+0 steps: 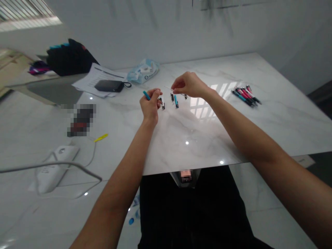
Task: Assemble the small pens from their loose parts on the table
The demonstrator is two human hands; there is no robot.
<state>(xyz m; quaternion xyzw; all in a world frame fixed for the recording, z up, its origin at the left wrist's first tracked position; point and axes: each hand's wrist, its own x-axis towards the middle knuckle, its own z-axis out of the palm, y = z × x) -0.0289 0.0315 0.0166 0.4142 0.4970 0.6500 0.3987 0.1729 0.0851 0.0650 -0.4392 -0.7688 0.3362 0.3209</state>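
Observation:
Over the middle of the table, my left hand (149, 106) is closed around a blue pen barrel (146, 95), whose end sticks out above the thumb side. To its right, my right hand (190, 85) pinches a thin, pale pen refill (168, 88) pointing left toward the left hand. The refill and the barrel are apart. Under and between the hands lie several pen parts: a white piece with a black end (163, 103), a small black piece (172, 98) and a blue barrel (176, 101). Another dark piece (185, 96) is partly hidden below my right hand.
Assembled pens (245, 95) lie in a bunch at the right. A wipes packet (144, 71), papers (90, 79) and a black case (109, 85) stand along the back left. A white power strip (58, 167) with cables lies at the left, near a yellow tag (101, 137).

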